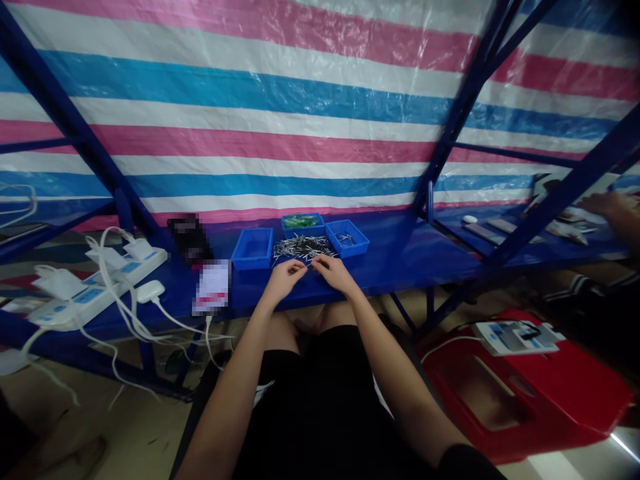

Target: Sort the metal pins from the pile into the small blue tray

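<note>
On the blue bench [405,263], before the person's lap: a loose pile of slim metal pieces [304,247], silvery and dark, lies in front of the back tray and between the two side ones.
Left hand [286,273]: just at the pile's near edge, thumb and fingertips drawn close together; whether they clamp a piece, I cannot tell.
Right hand [330,269]: beside the left and turned toward it, fingertips likewise gathered; what they pinch is too small to make out.
Left tray [253,248]: blue, near the left hand.
Back tray [307,234]: blue, holding something green.
Right tray [354,250]: blue, with some slim metal pieces inside.
Power strip [95,295]: white, on the bench's left part, with chargers and white cables.
Red plastic stool [560,393]: right of the person, bearing another strip.
Striped sheet [280,120]: pink, white and blue, behind the bench.
</note>
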Demonstrator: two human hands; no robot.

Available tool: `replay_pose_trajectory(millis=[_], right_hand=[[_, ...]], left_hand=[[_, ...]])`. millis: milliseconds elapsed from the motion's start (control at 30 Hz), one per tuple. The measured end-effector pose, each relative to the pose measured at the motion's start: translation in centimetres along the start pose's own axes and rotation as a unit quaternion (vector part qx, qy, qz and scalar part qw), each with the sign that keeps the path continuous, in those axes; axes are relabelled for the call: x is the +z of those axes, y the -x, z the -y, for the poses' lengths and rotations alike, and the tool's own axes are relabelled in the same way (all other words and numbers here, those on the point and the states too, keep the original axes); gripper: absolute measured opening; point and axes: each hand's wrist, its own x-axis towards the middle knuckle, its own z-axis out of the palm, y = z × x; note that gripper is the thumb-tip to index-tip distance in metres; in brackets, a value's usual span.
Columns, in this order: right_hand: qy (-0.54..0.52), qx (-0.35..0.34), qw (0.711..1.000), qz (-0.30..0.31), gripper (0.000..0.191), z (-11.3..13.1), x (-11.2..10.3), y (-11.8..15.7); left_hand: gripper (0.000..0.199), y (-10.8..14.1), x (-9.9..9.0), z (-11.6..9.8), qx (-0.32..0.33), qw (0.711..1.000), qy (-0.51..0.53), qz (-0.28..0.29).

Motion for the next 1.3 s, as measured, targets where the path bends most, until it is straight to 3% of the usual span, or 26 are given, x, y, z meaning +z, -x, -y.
replay_pose_trajectory(millis=[233, 433, 633, 833, 1067, 1167, 1300], right_hand=[[0.034, -0.032, 0.997, 0.062, 0.025, 0.15, 0.02, -0.06], [0.022, -0.012, 1.0, 0.019, 0.026, -0.02, 0.09, -0.02], [0.003, 0.0, 1.0, -0.001, 0.025, -0.27, 0.11, -0.06], [0.027, -0.015, 0.999, 0.038, 0.023, -0.19, -0.03, -0.09], [0.029, -0.041, 0.995, 0.083, 0.021, 0.17, -0.07, -0.01], [0.014, -0.031, 0.998, 0.056, 0.022, 0.08, 0.04, 0.0], [-0.013, -0.013, 1.0, 0.015, 0.023, -0.19, 0.15, -0.08]], left_hand=[[0.025, 0.0, -0.1, 0.16, 0.015, 0.998, 0.04, -0.038], [0.022, -0.03, 0.08, 0.35, -0.001, 0.996, 0.089, -0.027], [0.025, -0.12, 0.13, 0.5, 0.003, 1.0, 0.008, -0.007], [0.025, -0.12, 0.04, 0.45, -0.001, 1.0, -0.012, -0.003], [0.023, -0.15, -0.12, 0.25, 0.015, 0.998, 0.057, -0.02], [0.021, -0.13, -0.05, 0.31, 0.005, 0.995, 0.092, -0.031], [0.021, -0.02, 0.04, 0.28, -0.011, 0.998, 0.057, -0.008]])
